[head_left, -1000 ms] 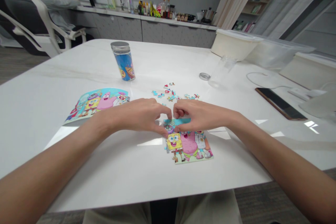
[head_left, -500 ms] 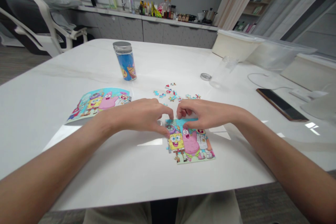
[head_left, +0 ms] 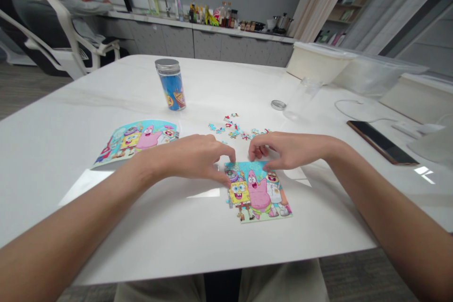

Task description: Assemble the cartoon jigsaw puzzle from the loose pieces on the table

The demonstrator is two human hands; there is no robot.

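A partly assembled cartoon jigsaw puzzle (head_left: 259, 197) lies flat near the table's front edge, its left side uneven. At its upper left corner is my left hand (head_left: 203, 160), thumb and index finger apart, tips at or just over the edge. My right hand (head_left: 283, 151) hovers by the top edge, fingers curled but apart from the thumb, whose tip is over the blue upper part. No piece shows between the fingers of either hand. Loose puzzle pieces (head_left: 234, 133) are scattered just beyond the hands. Left of them, a curled picture sheet (head_left: 148, 138) shows the same characters.
A lidded jar (head_left: 172, 87) with a blue picture stands at the back left. A clear jar (head_left: 300, 99) lies beside its metal lid (head_left: 278, 104). To the right are a phone (head_left: 380, 141), a cable and storage boxes (head_left: 316, 61). A person (head_left: 76, 4) sits beyond the table.
My right hand has shifted right along the puzzle's top edge, uncovering more of its blue upper part. My left hand stays nearly in place at the left corner.
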